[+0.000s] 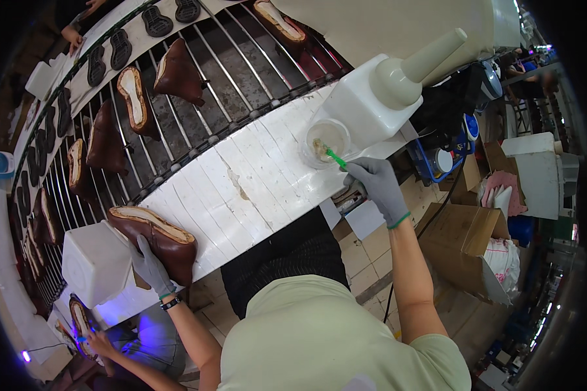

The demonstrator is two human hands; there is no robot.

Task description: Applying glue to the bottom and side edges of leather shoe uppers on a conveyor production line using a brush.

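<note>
- Pale green shirt (306, 339) fronts my head view.
- Left hand (151, 266) touches a brown shoe (173, 251) at the bench's (280, 189) near edge; grip, I cannot tell.
- Right hand (377, 186) pinches a green stick (336, 158) in a cup (315, 159), apparently loading; next calls for a steady shoe.

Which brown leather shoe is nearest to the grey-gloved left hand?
The brown leather shoe just right of the white boxy plastic container: the grey-gloved left hand touches its side; the other shoes are apart.

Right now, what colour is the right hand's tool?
The tool is bright green, best seen in the head view.
</note>
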